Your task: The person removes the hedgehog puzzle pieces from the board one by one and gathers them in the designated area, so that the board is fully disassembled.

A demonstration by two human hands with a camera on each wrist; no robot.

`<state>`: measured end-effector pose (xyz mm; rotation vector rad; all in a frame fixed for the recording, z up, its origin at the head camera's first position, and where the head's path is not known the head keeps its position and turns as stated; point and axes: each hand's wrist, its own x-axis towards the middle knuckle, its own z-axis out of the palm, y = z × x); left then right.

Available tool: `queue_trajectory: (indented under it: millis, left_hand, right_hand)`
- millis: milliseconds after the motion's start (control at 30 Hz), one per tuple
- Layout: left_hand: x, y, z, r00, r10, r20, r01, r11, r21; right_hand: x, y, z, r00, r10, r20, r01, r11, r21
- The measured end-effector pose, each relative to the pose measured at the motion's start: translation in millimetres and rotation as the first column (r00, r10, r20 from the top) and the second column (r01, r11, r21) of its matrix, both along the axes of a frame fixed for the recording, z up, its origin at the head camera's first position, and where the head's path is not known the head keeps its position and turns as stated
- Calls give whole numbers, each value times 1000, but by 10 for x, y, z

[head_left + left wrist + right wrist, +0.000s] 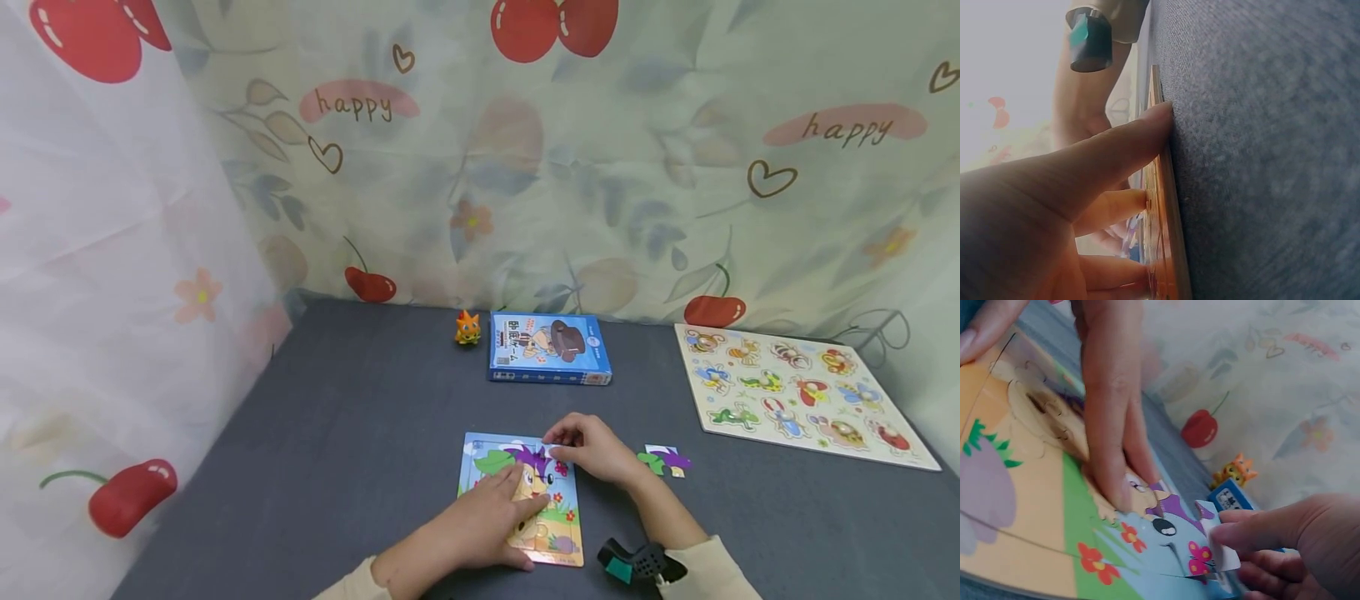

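Note:
A wooden jigsaw puzzle with a purple-haired cartoon animal lies flat on the dark table in the head view. My left hand rests across its left and middle part, fingers spread and pressing on the picture, thumb at the near edge. At the top right corner, my right hand pinches a pale puzzle piece between thumb and fingers. That piece stands tilted at the puzzle's corner in the right wrist view, beside a pink butterfly. Purple and green puzzle pieces lie right of the right forearm.
Behind the puzzle are a blue game box and a small orange toy figure. A white board of insect pictures lies at the right. Patterned curtains enclose the table's back and sides.

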<state>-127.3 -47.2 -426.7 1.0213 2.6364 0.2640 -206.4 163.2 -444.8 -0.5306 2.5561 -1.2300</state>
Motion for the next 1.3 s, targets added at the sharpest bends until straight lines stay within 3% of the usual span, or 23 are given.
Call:
queue_trajectory:
  millis: [167,400,667,1300]
  left_hand:
    - [-5,14,4,1000,14,19,-13,1000,-10]
    - [-2,11,8,1000,10,-12,-10,1000,-11]
    - [-8,22,1,1000,24,15,-23,1000,-15]
    - [29,10,-19,999,17,-44,-17,1000,8]
  right_hand:
    - [-9,81,12,995,62,74,-59,998,-37]
    - [-10,168,50,981,-1,196,23,994,-108]
    - [16,351,147,980,-19,200,48,988,-145]
    - [108,1103,179,962,-171,213,199,973,-118]
